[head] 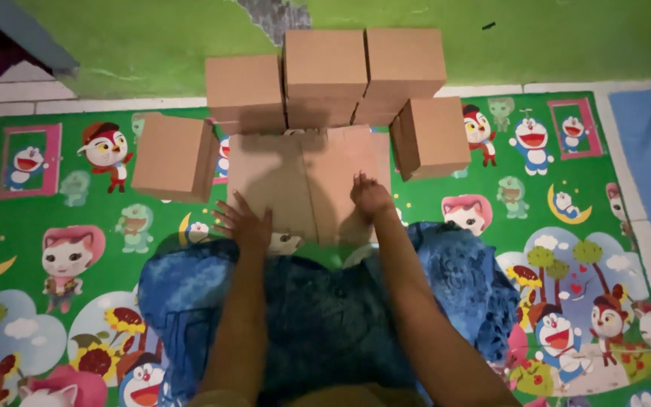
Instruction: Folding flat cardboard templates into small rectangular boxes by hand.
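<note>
You are pressing both open hands, left hand [244,224] and right hand [371,197], onto light, stiff flat cardboard [307,181]; grip its edges.

Light falls evenly from above me, colours vivid; my arms throw soft shadows onto the flat cardboard [307,181]. Edges slightly blurred, corners dim.

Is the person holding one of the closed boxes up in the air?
No: both hands, left and right, press on the flat cardboard sheet lying on the mat.
</note>
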